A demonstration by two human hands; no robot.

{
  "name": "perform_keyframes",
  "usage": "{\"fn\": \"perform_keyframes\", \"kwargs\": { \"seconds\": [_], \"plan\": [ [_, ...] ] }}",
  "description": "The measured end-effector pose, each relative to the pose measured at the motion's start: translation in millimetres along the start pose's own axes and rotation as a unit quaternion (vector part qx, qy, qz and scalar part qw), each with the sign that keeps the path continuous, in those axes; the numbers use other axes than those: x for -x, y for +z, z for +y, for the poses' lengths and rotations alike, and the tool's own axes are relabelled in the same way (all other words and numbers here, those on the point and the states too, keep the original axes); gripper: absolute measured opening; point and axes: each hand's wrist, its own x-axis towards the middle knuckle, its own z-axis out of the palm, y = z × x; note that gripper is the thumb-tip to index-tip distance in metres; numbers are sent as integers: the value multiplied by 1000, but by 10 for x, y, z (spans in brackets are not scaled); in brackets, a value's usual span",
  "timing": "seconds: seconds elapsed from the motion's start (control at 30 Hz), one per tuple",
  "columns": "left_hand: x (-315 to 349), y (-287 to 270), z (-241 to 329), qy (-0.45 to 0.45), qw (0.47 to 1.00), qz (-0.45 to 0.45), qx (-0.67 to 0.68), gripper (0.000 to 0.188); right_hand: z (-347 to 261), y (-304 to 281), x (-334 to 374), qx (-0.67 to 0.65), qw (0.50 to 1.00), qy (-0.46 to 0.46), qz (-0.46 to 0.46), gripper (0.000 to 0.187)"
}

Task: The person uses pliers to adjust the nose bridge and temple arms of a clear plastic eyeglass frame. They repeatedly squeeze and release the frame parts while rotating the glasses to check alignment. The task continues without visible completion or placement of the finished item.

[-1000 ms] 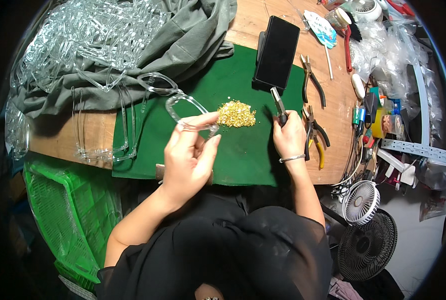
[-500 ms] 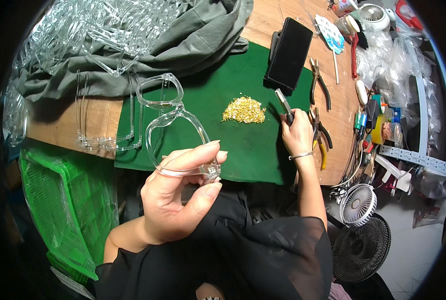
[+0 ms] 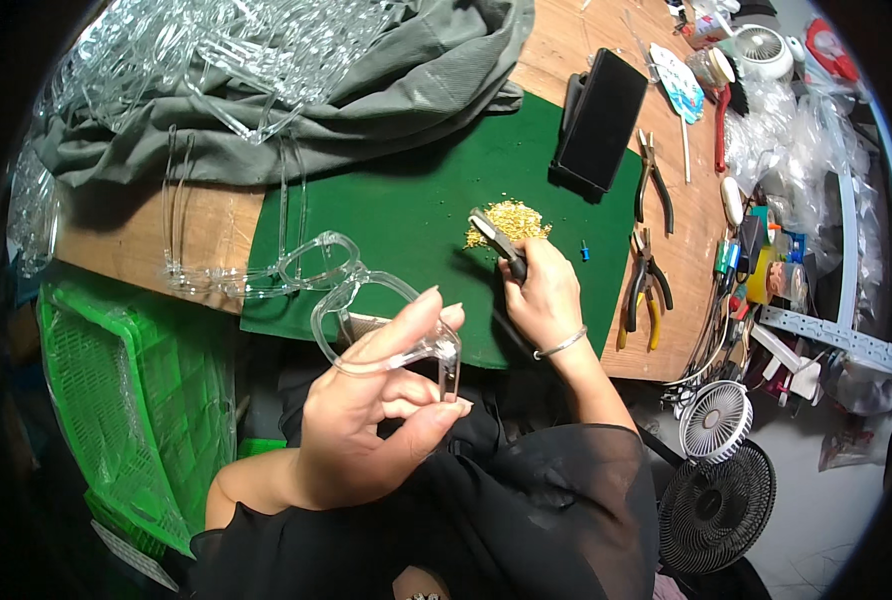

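My left hand point(image 3: 376, 425) is closed round one side of a clear plastic glasses frame point(image 3: 324, 262), pinching it near the hinge between thumb and fingers. The other rim points away to the upper left. In my right hand point(image 3: 546, 300) is a pair of pliers point(image 3: 499, 238), its metal jaws over the near left edge of a heap of tiny gold-coloured pieces point(image 3: 518, 218). I cannot make out whether the jaws grip a piece. Both the heap and a small blue-ended pin point(image 3: 585, 252) lie on the green mat point(image 3: 406, 190).
Many clear glasses frames point(image 3: 216, 60) pile up on grey cloth point(image 3: 396, 120) at the far left. More clear frames point(image 3: 206, 280) stand by the mat's left edge. A black phone point(image 3: 601, 120) leans at the back. Two more pliers point(image 3: 652, 185) lie right; a green crate point(image 3: 136, 400) stands left.
My right hand has moved left with the pliers, from beside the heap to its edge. My left hand has tilted the glasses frame and shifted slightly right and down. The blue-ended pin has come into sight.
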Motion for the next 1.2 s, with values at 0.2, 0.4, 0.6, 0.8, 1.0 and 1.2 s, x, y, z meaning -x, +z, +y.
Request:
{"fn": "perform_keyframes", "kwargs": {
  "seconds": [0.2,0.4,0.6,0.8,1.0,1.2],
  "plan": [
    [-96,-52,35,-122,980,-42,154,70,-78,78,-36,49,998,-27,14,15],
    [-93,-84,32,-125,979,-44,156,67,-60,99,-53,42,997,-55,29,15],
    [-48,-59,32,-148,975,-41,158,67,-479,-497,119,-314,947,12,-61,12],
    [-21,4,26,-147,976,-97,131,68,-749,-515,177,-383,870,-296,94,13],
    [24,-27,-32,-126,976,-126,128,70,-682,-475,206,-386,861,-321,84,14],
    [6,-66,-10,-116,976,-156,94,70,-692,-486,227,-404,857,-313,69,14]
  ]
}}
